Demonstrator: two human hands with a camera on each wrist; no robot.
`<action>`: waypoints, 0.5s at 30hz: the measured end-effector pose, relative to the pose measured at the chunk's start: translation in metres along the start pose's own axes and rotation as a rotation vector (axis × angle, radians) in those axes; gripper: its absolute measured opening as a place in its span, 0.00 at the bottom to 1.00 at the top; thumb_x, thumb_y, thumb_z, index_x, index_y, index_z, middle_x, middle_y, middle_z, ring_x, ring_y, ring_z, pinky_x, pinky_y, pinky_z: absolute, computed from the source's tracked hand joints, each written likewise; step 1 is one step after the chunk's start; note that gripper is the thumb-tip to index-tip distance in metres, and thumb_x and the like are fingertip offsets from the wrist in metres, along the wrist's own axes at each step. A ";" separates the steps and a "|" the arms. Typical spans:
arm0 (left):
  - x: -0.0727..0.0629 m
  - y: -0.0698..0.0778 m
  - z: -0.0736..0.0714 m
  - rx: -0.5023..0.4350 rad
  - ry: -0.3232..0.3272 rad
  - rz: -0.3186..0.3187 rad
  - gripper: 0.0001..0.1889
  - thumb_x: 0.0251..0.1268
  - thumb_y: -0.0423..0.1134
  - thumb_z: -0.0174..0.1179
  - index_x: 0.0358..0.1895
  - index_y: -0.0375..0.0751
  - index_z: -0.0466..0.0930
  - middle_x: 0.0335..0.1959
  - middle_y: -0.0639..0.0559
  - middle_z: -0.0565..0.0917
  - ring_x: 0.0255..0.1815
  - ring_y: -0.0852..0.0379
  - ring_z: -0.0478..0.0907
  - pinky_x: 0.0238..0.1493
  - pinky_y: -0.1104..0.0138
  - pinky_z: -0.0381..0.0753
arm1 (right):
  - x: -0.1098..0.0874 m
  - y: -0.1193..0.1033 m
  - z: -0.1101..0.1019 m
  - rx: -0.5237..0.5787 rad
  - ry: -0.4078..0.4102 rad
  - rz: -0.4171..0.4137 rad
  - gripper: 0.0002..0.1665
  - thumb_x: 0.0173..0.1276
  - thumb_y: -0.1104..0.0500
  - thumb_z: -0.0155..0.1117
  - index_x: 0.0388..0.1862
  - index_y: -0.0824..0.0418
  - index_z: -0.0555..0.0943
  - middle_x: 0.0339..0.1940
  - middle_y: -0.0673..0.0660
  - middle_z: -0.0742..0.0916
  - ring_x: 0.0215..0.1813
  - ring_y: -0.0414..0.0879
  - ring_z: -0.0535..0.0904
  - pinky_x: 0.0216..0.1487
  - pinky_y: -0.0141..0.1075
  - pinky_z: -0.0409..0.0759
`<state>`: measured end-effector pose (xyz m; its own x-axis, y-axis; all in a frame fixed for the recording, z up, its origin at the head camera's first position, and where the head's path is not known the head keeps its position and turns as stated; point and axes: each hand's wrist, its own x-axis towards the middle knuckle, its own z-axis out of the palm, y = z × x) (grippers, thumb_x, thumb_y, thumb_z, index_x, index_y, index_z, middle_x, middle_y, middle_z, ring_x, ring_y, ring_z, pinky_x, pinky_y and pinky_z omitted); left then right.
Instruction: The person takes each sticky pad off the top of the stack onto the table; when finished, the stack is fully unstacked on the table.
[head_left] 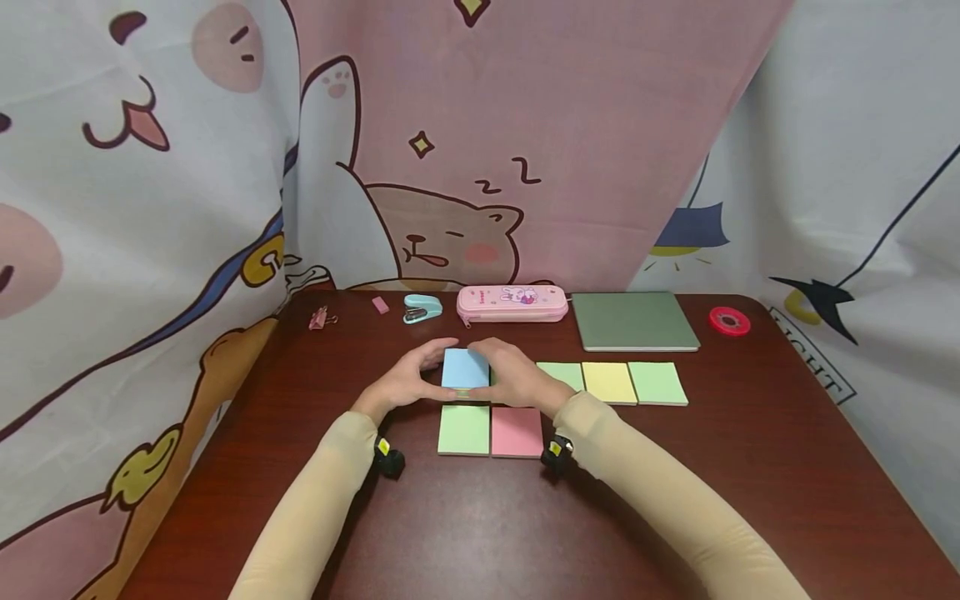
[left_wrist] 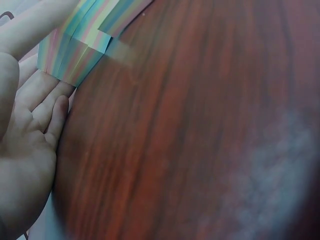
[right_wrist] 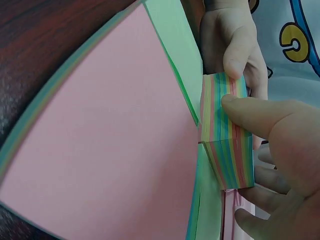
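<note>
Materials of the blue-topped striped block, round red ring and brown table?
Blue-topped striped block: probably matte paper; thin coloured layers line its sides.
Round red ring: plastic, perhaps; smooth, bright.
Brown table: wood or laminate, slightly glossy; streaky grain, soft reflection.

there are at least six pads [head_left: 516, 432], one stapler [head_left: 422, 308], one clip [head_left: 318, 318], one notebook [head_left: 635, 322].

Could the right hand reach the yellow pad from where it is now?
Probably yes: the right hand holds the blue-topped stack, so it must let go, but only a low green pad seems to lie between that hand and the yellow pad.
</note>
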<state>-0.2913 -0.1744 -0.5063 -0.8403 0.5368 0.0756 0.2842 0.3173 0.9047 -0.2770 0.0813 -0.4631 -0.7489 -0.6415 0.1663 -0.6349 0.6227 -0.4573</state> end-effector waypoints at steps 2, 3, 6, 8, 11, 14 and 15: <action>0.001 0.000 0.000 -0.001 0.000 0.002 0.50 0.56 0.36 0.81 0.81 0.43 0.63 0.75 0.48 0.74 0.78 0.43 0.68 0.79 0.45 0.63 | 0.000 0.001 0.000 0.003 0.022 -0.012 0.47 0.60 0.48 0.84 0.71 0.68 0.75 0.65 0.63 0.83 0.64 0.54 0.80 0.65 0.49 0.81; 0.001 0.000 0.000 -0.001 -0.001 0.001 0.50 0.56 0.35 0.81 0.81 0.43 0.63 0.75 0.48 0.74 0.78 0.43 0.68 0.79 0.45 0.63 | 0.000 0.001 0.000 0.005 0.032 -0.017 0.46 0.59 0.48 0.84 0.71 0.68 0.75 0.64 0.63 0.83 0.63 0.54 0.80 0.64 0.49 0.81; 0.001 -0.001 0.000 0.007 -0.007 -0.007 0.49 0.56 0.37 0.81 0.81 0.43 0.64 0.75 0.48 0.74 0.77 0.44 0.68 0.78 0.45 0.64 | -0.003 0.004 -0.002 0.012 0.060 -0.033 0.46 0.58 0.49 0.85 0.69 0.68 0.76 0.63 0.62 0.83 0.63 0.54 0.80 0.64 0.48 0.81; 0.000 -0.002 0.000 0.023 -0.010 -0.015 0.48 0.57 0.39 0.81 0.80 0.43 0.64 0.75 0.47 0.74 0.77 0.44 0.69 0.78 0.45 0.64 | -0.007 0.007 -0.004 0.016 0.079 -0.039 0.45 0.58 0.49 0.85 0.69 0.68 0.77 0.63 0.62 0.84 0.63 0.53 0.80 0.64 0.48 0.81; 0.000 -0.001 0.001 0.051 -0.004 -0.030 0.46 0.57 0.41 0.81 0.79 0.44 0.67 0.75 0.48 0.74 0.76 0.45 0.70 0.78 0.46 0.66 | -0.017 0.010 -0.011 0.035 0.106 -0.036 0.45 0.58 0.49 0.85 0.68 0.68 0.77 0.63 0.61 0.84 0.63 0.53 0.80 0.64 0.48 0.81; -0.001 0.001 0.002 0.072 0.001 -0.040 0.44 0.57 0.42 0.81 0.78 0.45 0.70 0.75 0.50 0.75 0.76 0.46 0.70 0.78 0.46 0.65 | -0.033 0.012 -0.022 0.056 0.116 -0.008 0.44 0.59 0.49 0.84 0.69 0.66 0.78 0.64 0.60 0.83 0.64 0.52 0.80 0.65 0.49 0.80; -0.001 0.001 0.002 0.079 0.002 -0.040 0.44 0.57 0.42 0.81 0.78 0.44 0.70 0.75 0.50 0.75 0.77 0.46 0.69 0.78 0.47 0.65 | -0.039 0.013 -0.025 0.062 0.121 -0.002 0.43 0.59 0.49 0.84 0.69 0.65 0.78 0.65 0.59 0.83 0.64 0.52 0.80 0.65 0.51 0.80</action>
<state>-0.2893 -0.1725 -0.5065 -0.8526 0.5210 0.0415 0.2863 0.3991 0.8710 -0.2603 0.1258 -0.4533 -0.7676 -0.5817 0.2692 -0.6261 0.5906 -0.5091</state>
